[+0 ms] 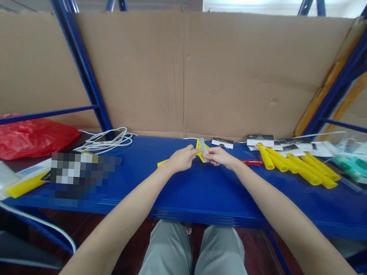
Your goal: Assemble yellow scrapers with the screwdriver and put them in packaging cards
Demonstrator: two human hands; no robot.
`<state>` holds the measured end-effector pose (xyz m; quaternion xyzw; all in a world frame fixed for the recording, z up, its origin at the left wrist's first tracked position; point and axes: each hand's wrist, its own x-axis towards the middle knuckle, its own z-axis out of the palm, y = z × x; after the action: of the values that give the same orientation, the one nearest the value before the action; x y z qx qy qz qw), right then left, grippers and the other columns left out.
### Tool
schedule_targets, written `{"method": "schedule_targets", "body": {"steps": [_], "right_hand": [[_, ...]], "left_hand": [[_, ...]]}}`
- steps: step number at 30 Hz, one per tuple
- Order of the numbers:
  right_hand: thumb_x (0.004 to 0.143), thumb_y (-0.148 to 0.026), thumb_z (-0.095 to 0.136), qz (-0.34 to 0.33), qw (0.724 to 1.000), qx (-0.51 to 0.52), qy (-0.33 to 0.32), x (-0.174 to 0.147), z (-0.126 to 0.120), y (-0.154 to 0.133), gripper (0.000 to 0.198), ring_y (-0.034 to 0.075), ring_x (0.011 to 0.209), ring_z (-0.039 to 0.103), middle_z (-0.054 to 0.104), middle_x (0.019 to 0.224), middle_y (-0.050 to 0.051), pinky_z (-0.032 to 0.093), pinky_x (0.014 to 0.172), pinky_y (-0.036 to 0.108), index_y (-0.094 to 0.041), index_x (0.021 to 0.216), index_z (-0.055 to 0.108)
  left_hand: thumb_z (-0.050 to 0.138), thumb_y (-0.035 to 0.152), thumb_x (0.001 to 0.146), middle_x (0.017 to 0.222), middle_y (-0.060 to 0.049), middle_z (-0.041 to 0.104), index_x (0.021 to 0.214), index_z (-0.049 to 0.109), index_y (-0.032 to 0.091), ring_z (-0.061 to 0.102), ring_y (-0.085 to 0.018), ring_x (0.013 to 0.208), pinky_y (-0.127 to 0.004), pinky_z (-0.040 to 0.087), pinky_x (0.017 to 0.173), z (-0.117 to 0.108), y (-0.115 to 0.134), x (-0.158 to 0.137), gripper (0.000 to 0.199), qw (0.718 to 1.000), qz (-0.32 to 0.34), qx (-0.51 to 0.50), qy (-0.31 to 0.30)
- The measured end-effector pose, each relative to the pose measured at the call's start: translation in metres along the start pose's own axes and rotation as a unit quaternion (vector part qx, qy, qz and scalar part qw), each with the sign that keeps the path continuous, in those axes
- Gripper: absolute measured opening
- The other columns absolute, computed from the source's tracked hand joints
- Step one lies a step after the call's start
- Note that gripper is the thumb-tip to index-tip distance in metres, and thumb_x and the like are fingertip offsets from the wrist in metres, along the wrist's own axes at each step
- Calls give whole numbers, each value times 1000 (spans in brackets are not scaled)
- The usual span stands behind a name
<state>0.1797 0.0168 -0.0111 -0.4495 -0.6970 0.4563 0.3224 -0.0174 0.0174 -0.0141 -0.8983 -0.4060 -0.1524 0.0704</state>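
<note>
The left hand (pixel 181 159) pinches a yellow piece (pixel 198 144); the right hand (pixel 221 156) pinches a flat grey strip (pixel 203 147) overlapping it. Both are over the blue desk (pixel 205 191), left of yellow tubes (pixel 304 170).

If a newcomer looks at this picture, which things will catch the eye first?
Probably first the bright red plastic bag at the far left, and the cluster of yellow tubes lying on the right part of the blue tabletop. Between them, near the middle, the left hand and right hand meet at a small yellow piece and a grey strip.
</note>
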Motion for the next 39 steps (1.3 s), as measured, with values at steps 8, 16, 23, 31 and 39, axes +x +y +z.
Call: {"method": "schedule_targets", "body": {"steps": [8, 16, 23, 31, 39], "right_hand": [[86, -37, 53, 42, 996, 25, 75, 0, -10, -5, 25, 7, 42, 43, 49, 50, -3, 31, 38, 17, -17, 71, 53], [87, -21, 50, 13, 991, 15, 134, 2, 1, -9, 26, 4, 38, 36, 42, 45, -8, 31, 41, 16, -17, 61, 45], [89, -25, 48, 10, 984, -33, 175, 9, 12, -5, 30, 5, 35, 36, 41, 40, -6, 27, 36, 17, -18, 60, 46], [84, -19, 51, -6, 943, -200, 265, 9, -22, 1, 15, 10, 54, 54, 60, 65, 2, 41, 50, 20, -17, 70, 56], [80, -18, 50, -3, 899, -308, 311, 4, -50, 9, 16, 16, 67, 61, 67, 70, 6, 44, 66, 24, -16, 74, 64]], "left_hand": [[36, 19, 91, 102, -5, 52, 136, 41, 30, 58, -17, 90, -28, 45, 81, -1, 19, -1, 47, 999, 24, 15, -33], [36, 22, 92, 106, -5, 52, 135, 40, 29, 59, -18, 92, -29, 46, 81, -4, 27, -3, 44, 999, 37, 16, -30], [40, 24, 91, 108, -6, 57, 132, 47, 29, 60, -20, 96, -30, 46, 84, -11, 23, -3, 41, 999, 9, 10, -41], [42, 22, 89, 110, -8, 62, 130, 51, 26, 59, -21, 100, -30, 45, 85, -9, -4, -3, 42, 999, -26, 28, -34], [46, 23, 87, 110, -6, 63, 124, 58, 29, 60, -21, 100, -28, 45, 84, -5, -11, -3, 39, 995, -49, 44, -70]]}}
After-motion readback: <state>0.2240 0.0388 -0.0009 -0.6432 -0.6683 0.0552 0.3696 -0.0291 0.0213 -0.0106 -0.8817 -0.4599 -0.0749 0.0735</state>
